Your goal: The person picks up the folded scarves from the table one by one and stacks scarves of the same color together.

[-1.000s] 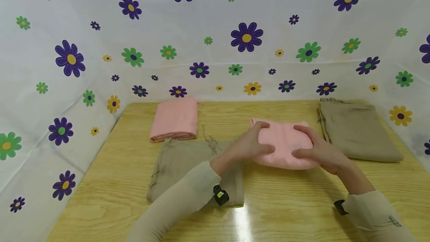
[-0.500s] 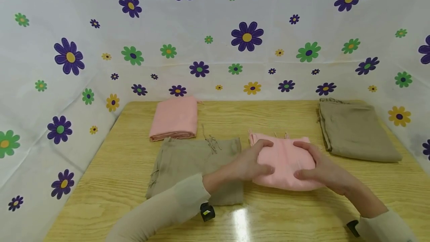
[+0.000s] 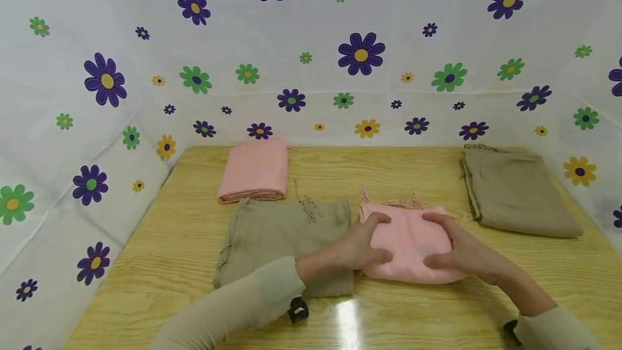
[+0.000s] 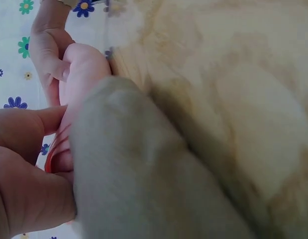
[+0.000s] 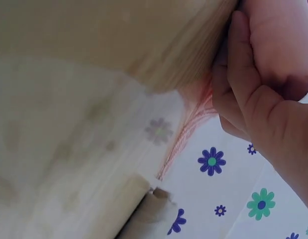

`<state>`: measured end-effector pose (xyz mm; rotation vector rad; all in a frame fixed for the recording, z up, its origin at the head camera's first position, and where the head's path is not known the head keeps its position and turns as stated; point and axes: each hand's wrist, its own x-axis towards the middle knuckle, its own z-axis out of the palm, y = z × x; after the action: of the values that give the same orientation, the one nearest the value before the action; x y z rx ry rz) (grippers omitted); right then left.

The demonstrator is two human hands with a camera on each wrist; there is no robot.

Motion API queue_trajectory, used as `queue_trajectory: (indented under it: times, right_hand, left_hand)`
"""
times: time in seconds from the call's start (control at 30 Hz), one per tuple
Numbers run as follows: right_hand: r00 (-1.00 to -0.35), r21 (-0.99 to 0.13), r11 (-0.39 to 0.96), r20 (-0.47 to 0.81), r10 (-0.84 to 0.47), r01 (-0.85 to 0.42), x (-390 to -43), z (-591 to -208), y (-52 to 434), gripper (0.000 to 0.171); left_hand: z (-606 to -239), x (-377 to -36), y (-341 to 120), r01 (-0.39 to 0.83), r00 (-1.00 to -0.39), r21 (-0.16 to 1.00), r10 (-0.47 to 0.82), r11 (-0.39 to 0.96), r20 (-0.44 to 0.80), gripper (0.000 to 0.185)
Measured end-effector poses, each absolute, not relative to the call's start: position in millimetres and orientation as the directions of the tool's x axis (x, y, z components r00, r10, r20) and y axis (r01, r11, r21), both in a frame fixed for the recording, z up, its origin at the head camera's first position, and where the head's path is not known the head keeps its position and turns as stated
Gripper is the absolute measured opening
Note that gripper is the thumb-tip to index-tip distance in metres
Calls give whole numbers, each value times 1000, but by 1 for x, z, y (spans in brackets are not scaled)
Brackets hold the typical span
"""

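A folded pink scarf (image 3: 410, 244) with fringe along its far edge lies between both hands, low over the table right of centre. My left hand (image 3: 362, 242) grips its left side, thumb on top at the near part. On the opposite side my right hand (image 3: 468, 253) holds it, thumb and fingers spread over the edge. In the right wrist view, fingers of the right hand (image 5: 268, 109) curl under the scarf, and pink fringe (image 5: 188, 122) hangs by the tabletop. A folded khaki scarf (image 3: 282, 236) sits close to the left hand, partly covered by the left forearm.
Another folded pink scarf (image 3: 255, 169) rests at the back left of the wooden table (image 3: 165, 253). A second folded khaki scarf (image 3: 520, 190) lies at the back right. White flowered cloth (image 3: 311, 26) hangs behind and at both sides.
Both hands have brought the pink scarf nearer the person and down towards the table. Its far fringe has come into sight. The other folded scarves stay where they were.
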<state>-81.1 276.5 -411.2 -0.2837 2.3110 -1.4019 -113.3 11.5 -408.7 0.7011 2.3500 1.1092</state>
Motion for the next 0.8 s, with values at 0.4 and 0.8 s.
queue_trajectory:
  times: [0.4, 0.8]
  right_hand:
    - [-881, -797, 598, -225, -415, -79, -88, -413, 280, 86]
    - [-829, -722, 648, -193, -525, -242, -91, -404, 286, 82]
  left_hand:
    - [-405, -121, 13, 283, -744, 684, 604, 673, -285, 67]
    - [-393, -115, 36, 468, -721, 330, 570, 820, -394, 88]
